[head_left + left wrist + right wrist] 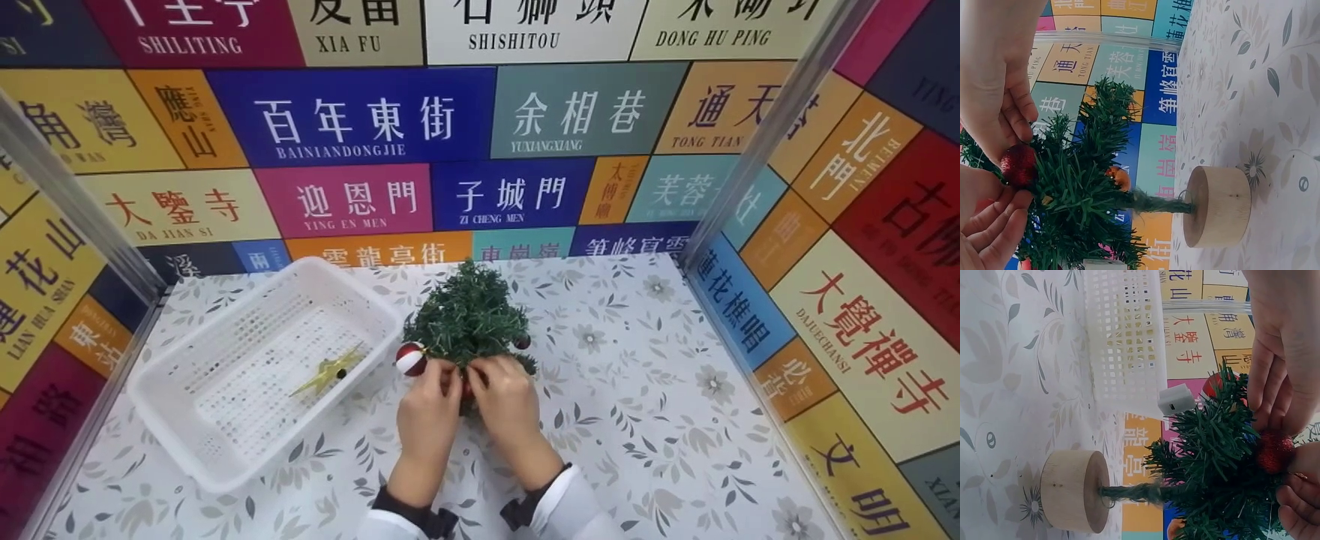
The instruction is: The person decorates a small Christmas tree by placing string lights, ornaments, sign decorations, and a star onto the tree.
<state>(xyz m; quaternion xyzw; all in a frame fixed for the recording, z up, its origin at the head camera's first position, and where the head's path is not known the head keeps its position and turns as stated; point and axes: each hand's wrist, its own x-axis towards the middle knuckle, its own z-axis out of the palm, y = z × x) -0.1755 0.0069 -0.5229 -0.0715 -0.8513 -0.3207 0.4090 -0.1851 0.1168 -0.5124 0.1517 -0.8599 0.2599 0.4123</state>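
A small green artificial Christmas tree (472, 307) stands on a round wooden base (1219, 207). Against its front branches is a red glittery bauble (1018, 166), pinched by the fingertips of both hands. My left hand (429, 409) comes at it from the left side, my right hand (508, 397) from the right. In the right wrist view the bauble (1275, 451) sits between the fingers of the two hands. How it is fastened to the branch is hidden. A red and white ball (411, 358) hangs at the tree's left, beside the left hand.
A white perforated basket (225, 469) lies to the left, with a gold star (321, 377) inside. An orange ball (1119, 179) and a small white block-like ornament (1176, 399) hang on the tree. Sign-patterned panels (352, 116) enclose the flower-patterned table (637, 450).
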